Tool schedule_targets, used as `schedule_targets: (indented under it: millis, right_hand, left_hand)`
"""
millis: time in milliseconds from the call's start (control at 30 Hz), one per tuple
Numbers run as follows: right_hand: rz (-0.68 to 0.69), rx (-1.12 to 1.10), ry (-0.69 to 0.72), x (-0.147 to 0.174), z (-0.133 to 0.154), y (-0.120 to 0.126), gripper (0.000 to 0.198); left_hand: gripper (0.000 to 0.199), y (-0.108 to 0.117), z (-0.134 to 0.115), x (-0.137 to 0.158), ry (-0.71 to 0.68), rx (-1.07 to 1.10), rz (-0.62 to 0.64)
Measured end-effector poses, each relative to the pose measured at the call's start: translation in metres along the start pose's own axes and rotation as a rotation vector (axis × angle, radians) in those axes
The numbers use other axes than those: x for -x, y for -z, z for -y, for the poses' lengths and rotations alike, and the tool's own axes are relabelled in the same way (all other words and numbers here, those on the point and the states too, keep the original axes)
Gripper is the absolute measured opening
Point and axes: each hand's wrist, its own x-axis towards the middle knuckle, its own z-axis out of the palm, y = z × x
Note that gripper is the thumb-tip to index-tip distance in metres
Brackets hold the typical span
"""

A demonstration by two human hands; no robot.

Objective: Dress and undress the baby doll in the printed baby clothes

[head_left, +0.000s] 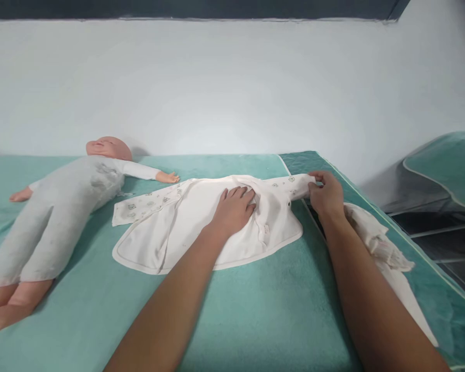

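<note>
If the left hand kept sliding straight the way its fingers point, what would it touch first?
The left hand lies on the white cloth baby jacket, so probably the jacket's curved neck edge comes first, though depth is hard to judge.

Shirt (194, 219), white, one: spread open on green cover (271, 320), small print on both sleeves. Left hand (234, 211): laid on the shirt's inside, fingers slightly spread. Right hand (327, 194): fingers pinching the cuff of the right-side sleeve (290, 184). Doll (72, 191), white-bodied, one: on its back at left, head toward the wall (217, 88), one arm reaching just beside the shirt. Cloth (372, 232), white, crumpled: at right, partly hidden by the right forearm.
</note>
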Motion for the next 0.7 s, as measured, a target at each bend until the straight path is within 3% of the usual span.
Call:
schedule_targets:
  millis: [100, 233, 400, 533, 633, 700]
  right_hand:
    - [0.026, 0.134, 0.019, 0.001, -0.001, -0.001, 0.034]
    - [-0.023, 0.153, 0.124, 0.012, 0.022, 0.002, 0.027]
    - [0.384, 0.136, 0.147, 0.034, 0.058, 0.002, 0.031]
    - [0.463, 0.11, 0.111, 0.04, 0.065, -0.001, 0.034]
    - [0.591, -0.063, 0.086, 0.04, 0.068, 0.003, 0.032]
    - [0.674, -0.323, 0.032, 0.042, 0.072, 0.008, 0.033]
  left_hand:
    - [0.039, 0.0, 0.0, 0.001, 0.004, -0.018, 0.003]
    - [0.039, -0.002, 0.0, 0.003, -0.003, -0.042, -0.016]
    - [0.044, -0.005, -0.002, 0.009, 0.012, -0.055, -0.012]
    - [0.044, -0.005, -0.006, 0.015, -0.017, -0.067, -0.016]
    - [0.044, -0.004, -0.011, 0.02, -0.06, -0.063, -0.015]
    - [0.045, -0.004, -0.014, 0.022, -0.065, -0.05, -0.015]
